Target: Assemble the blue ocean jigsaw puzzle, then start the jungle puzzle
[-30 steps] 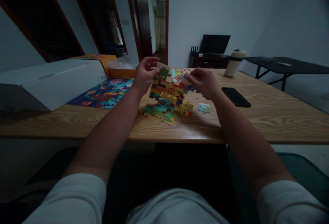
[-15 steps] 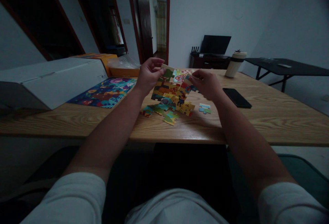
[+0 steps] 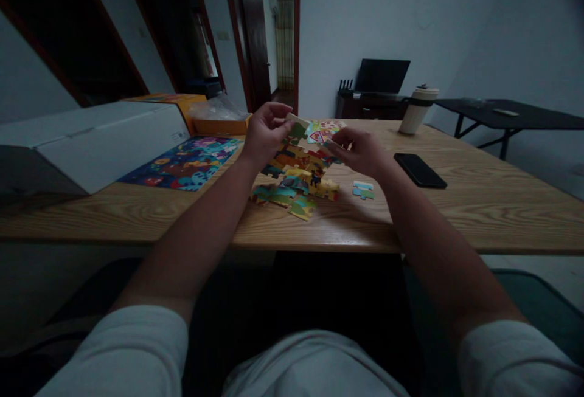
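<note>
A joined section of jigsaw puzzle [image 3: 298, 158], with a tree, an orange animal and a small dark figure, hangs tilted above the table. My left hand [image 3: 269, 129] pinches its upper left corner between thumb and fingers. At its upper right edge, my right hand [image 3: 358, 148] is closed on a part of the puzzle with a blue corner showing. Under and in front of the section lie green and yellow puzzle pieces [image 3: 301, 207], partly overlapped by it. A small blue and green puzzle piece [image 3: 364, 189] rests on the wood to the right. Behind the section, a colourful printed sheet [image 3: 326, 129] is partly hidden.
On the wooden table [image 3: 483, 214], a black phone [image 3: 420, 170] and a cream tumbler [image 3: 417, 111] stand to the right. Leftward are a dark blue picture sheet [image 3: 187, 163], a white box [image 3: 109, 141], and an orange box [image 3: 221, 126] with clear plastic.
The joined puzzle section has tilted flatter, its near edge lower and shifted slightly left. My right hand has moved a little left and down, while my left hand stays nearly in place.
</note>
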`<act>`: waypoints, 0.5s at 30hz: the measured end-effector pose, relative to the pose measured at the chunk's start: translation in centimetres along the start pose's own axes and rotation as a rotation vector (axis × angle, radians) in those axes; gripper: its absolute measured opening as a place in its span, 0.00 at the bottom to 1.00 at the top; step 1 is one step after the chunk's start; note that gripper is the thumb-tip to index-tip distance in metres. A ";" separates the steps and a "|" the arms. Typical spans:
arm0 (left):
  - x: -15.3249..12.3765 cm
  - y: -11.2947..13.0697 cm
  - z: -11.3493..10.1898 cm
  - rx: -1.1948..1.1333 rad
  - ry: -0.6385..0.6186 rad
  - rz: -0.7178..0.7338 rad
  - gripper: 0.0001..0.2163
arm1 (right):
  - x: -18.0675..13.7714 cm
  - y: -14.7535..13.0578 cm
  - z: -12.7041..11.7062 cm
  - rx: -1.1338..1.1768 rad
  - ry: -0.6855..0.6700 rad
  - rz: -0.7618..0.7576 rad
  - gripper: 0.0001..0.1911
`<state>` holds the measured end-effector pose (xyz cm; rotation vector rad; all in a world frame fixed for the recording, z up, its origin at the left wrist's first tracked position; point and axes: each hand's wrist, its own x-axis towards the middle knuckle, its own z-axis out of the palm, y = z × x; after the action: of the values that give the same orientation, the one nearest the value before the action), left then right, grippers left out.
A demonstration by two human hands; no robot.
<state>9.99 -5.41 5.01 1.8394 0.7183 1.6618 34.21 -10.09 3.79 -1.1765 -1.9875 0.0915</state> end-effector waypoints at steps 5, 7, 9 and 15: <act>-0.1 -0.6 -0.1 0.020 -0.020 -0.036 0.10 | -0.3 0.9 0.0 0.007 -0.096 -0.006 0.14; -0.1 -0.8 -0.2 0.025 -0.014 -0.052 0.10 | -0.3 1.4 0.1 0.017 -0.129 0.038 0.15; -0.1 -1.0 -0.2 0.024 -0.004 -0.055 0.10 | -0.3 1.8 0.3 0.009 -0.166 0.091 0.15; -0.1 -1.4 0.0 0.005 -0.010 -0.074 0.16 | -0.2 2.1 0.8 -0.020 -0.211 0.114 0.10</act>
<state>10.00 -4.50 4.00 1.8015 0.7778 1.6037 35.18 -8.78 2.19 -1.3393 -2.1054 0.2646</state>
